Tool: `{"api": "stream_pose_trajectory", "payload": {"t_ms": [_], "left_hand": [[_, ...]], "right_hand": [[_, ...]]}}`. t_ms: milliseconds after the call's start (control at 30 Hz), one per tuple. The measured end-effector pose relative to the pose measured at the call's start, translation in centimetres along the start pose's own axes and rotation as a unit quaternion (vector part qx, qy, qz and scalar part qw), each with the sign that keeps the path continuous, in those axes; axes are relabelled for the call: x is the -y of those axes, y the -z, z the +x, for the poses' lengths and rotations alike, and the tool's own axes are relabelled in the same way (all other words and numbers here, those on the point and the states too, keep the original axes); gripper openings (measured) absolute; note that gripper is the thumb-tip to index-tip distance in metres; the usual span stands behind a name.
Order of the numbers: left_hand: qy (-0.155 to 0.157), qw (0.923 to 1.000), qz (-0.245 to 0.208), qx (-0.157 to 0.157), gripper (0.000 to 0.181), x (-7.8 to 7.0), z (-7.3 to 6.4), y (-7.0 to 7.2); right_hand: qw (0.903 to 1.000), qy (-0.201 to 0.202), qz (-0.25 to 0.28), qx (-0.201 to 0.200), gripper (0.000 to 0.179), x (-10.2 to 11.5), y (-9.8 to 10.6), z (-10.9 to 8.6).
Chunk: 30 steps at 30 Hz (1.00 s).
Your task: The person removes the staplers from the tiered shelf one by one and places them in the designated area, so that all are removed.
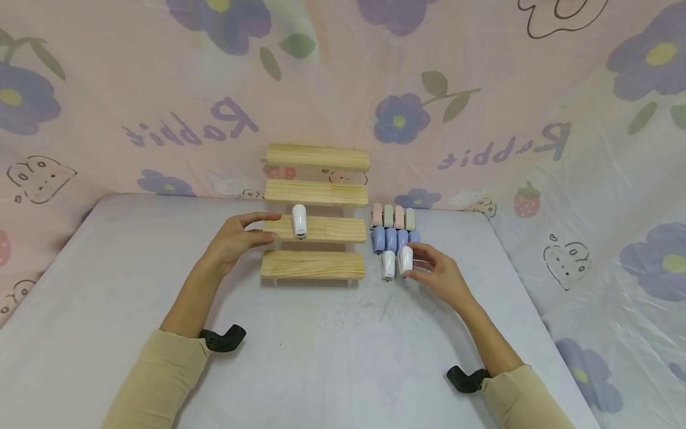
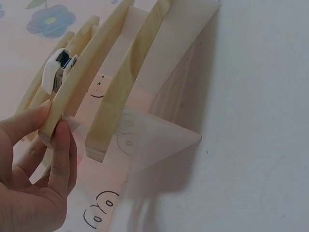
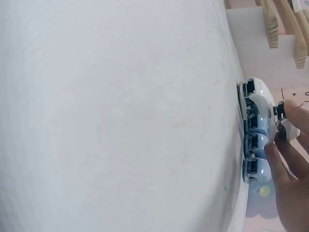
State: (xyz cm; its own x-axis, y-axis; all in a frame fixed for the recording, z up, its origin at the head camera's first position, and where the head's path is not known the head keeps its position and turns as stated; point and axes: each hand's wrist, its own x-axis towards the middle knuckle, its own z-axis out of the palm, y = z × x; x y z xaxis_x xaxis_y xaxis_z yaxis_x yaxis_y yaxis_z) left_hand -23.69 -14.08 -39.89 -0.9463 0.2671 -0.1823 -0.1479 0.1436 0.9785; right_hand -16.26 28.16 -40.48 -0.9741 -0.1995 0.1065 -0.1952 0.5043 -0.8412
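Observation:
My left hand [image 1: 230, 241] pinches the left end of the second-lowest board of a stepped wooden display rack [image 1: 313, 265], thumb above and fingers below in the left wrist view. On that board, just right of the fingers, stands a white mini stapler [image 1: 299, 221]. My right hand [image 1: 442, 274] grips another white mini stapler [image 1: 406, 260] between thumb and fingers, raised a little off the table in the right wrist view. Beside it on the table is a third white stapler [image 1: 388, 265]. Behind these sits a row of blue staplers [image 1: 390, 239], partly covered by the right hand.
Farther back stands a row of pink staplers [image 1: 377, 215] and pale green staplers [image 1: 388, 216], right of the rack. A white cloth covers the table [image 1: 321, 357]. Behind the rack hangs a flowered curtain [image 1: 321, 77]. Black curved devices [image 1: 227, 338] sit at both wrists.

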Motion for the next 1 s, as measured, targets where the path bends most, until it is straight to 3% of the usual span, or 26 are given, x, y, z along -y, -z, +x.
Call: {"api": "stream_pose_trajectory", "payload": {"t_ms": [233, 1000], "left_hand": [[-0.002, 1.0000, -0.006, 0.001, 0.050, 0.3, 0.2, 0.0], [-0.004, 1.0000, -0.002, 0.003, 0.048, 0.2, 0.2, 0.2]], "right_hand": [[1.0000, 0.004, -0.005, 0.006, 0.059, -4.7, -0.3, 0.8], [0.9989, -0.021, -0.042, 0.006, 0.061, -5.3, -1.4, 1.5]]}}
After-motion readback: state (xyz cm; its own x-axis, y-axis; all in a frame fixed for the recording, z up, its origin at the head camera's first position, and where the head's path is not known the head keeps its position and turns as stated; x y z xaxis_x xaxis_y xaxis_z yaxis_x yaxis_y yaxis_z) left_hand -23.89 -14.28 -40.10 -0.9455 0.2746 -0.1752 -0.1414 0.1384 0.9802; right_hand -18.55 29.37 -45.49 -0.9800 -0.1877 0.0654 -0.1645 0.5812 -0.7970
